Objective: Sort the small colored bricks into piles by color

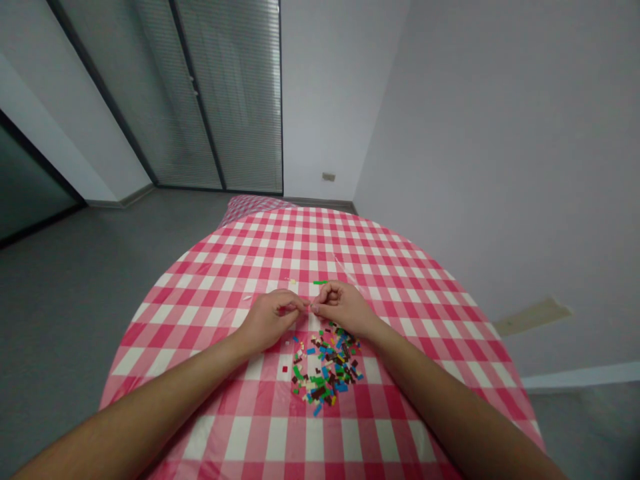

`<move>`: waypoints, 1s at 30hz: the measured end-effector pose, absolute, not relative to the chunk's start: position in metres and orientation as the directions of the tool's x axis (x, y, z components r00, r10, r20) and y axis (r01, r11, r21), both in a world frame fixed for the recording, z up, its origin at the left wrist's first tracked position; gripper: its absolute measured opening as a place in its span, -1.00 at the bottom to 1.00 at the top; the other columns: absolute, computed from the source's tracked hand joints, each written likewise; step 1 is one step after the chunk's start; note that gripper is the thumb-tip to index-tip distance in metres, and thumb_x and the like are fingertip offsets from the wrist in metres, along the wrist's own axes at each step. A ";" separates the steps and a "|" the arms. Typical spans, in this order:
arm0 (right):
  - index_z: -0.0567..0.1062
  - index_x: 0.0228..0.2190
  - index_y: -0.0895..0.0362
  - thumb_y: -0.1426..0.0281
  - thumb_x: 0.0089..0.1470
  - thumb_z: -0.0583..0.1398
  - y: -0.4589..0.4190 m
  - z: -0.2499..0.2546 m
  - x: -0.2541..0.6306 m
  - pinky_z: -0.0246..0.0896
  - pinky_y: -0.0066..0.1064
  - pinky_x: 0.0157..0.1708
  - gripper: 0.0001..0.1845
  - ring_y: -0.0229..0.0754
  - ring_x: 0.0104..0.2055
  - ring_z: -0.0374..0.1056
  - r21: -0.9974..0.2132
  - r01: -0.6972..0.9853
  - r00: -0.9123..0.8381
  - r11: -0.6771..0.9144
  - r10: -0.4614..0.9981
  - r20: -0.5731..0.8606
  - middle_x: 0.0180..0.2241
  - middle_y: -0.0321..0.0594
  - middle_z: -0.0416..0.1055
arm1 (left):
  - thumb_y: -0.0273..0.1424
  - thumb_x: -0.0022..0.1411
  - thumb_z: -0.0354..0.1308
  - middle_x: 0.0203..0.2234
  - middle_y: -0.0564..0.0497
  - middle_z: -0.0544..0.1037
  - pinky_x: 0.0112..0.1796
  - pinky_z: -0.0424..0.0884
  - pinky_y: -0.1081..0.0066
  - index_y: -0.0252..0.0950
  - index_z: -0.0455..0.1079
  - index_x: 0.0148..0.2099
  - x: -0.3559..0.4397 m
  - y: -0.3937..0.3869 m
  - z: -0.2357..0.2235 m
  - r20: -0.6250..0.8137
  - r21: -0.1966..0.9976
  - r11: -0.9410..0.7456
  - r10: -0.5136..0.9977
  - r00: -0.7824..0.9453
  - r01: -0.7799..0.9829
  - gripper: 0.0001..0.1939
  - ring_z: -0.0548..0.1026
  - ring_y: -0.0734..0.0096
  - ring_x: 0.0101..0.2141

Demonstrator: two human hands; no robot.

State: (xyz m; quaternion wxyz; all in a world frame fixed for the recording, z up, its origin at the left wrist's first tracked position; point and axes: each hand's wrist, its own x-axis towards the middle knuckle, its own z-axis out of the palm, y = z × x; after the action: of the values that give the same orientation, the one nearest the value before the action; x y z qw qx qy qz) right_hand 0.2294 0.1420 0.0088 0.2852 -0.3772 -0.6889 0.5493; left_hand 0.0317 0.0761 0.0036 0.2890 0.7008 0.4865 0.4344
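My left hand [274,317] and my right hand [345,308] meet above the middle of the table, fingertips almost touching. Both are closed in a pinch. Whatever lies between the fingertips is too small to make out. Just below the hands spreads a loose pile of small building bricks [325,367] in green, blue, brown, yellow and cream. A single red brick [285,369] lies left of the pile. Beyond my right hand is a flat green piece [320,283], partly beside the knuckles. A pale piece [293,281] lies past my left hand.
A red and white checked cloth [240,427] covers the round table. Another checked surface [255,204] shows behind its far edge. A glass partition with blinds [235,100] stands at the back left, and a plain wall [500,167] rises at the right.
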 end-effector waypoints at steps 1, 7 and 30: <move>0.33 -0.48 0.09 0.40 -0.04 0.27 0.148 0.010 0.233 0.20 -0.40 -0.45 -0.83 -0.22 -0.47 0.34 -0.928 0.301 -0.506 0.220 0.862 0.040 -0.49 -0.27 0.43 | -0.48 0.20 0.10 -0.20 -0.04 0.62 -0.09 0.44 0.26 -0.21 0.52 -0.29 0.031 0.077 0.004 0.336 0.818 -0.367 0.930 0.149 0.444 -0.84 0.55 0.32 -0.16; 0.45 -0.42 0.13 0.58 0.09 0.12 0.181 0.015 0.254 0.05 -0.40 -0.39 -0.85 -0.17 -0.36 0.34 -0.347 0.775 -0.495 0.528 0.849 0.185 -0.39 -0.16 0.51 | -0.54 0.18 0.12 -0.25 -0.02 0.62 -0.12 0.42 0.23 -0.20 0.53 -0.17 0.026 0.079 0.008 0.265 0.730 -0.389 0.919 0.292 0.563 -0.77 0.52 0.28 -0.19; 0.60 -0.42 0.07 0.57 0.03 0.20 0.171 0.033 0.262 0.19 -0.37 -0.39 -0.79 -0.18 -0.41 0.42 -0.531 0.561 -0.747 0.635 0.665 0.005 -0.39 -0.21 0.58 | -0.54 0.15 0.27 -0.39 0.02 0.56 -0.24 0.35 0.41 -0.15 0.59 -0.18 0.020 0.061 0.038 0.027 0.717 -0.577 0.582 0.812 0.390 -0.78 0.47 0.37 -0.31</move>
State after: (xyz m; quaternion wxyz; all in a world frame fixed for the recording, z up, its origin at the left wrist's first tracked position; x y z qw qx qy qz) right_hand 0.2618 0.1708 0.0328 0.1008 -0.3412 -0.8984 0.2575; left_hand 0.0197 0.0610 0.0384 0.3671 0.8783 0.2768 0.1310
